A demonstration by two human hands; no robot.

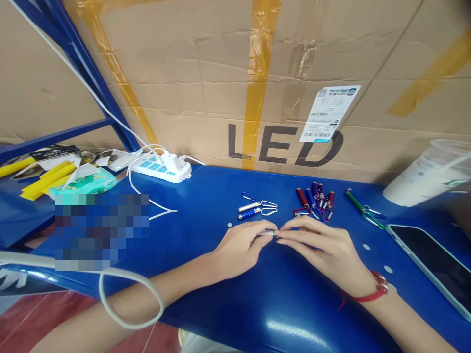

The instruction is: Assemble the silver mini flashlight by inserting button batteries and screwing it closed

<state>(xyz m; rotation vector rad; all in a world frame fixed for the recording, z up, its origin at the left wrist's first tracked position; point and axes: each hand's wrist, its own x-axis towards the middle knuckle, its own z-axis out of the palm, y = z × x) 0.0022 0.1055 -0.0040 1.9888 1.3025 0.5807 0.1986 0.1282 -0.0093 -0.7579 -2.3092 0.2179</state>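
Note:
My left hand [241, 247] is closed around a small silver keychain flashlight [268, 233], mostly hidden by the fingers. At its right end, the fingertips of my right hand [324, 245] are pinched together; a tiny part between them is too small to make out. Just beyond lie another silver flashlight [249, 207] and a blue flashlight [248, 214], each with a silver carabiner clip. A loose blue carabiner [248, 196] rests behind these two. To the right is a cluster of red, blue and purple flashlights [311, 197] with clips.
A green flashlight [355, 201] lies near a phone [434, 264] and a tilted plastic cup [423, 176] on the right. Behind the blue table [206, 196] stands a large cardboard box [184, 93]. A power strip [158, 166] with white cables sits back left; yellow tubes [51, 179] lie farther left.

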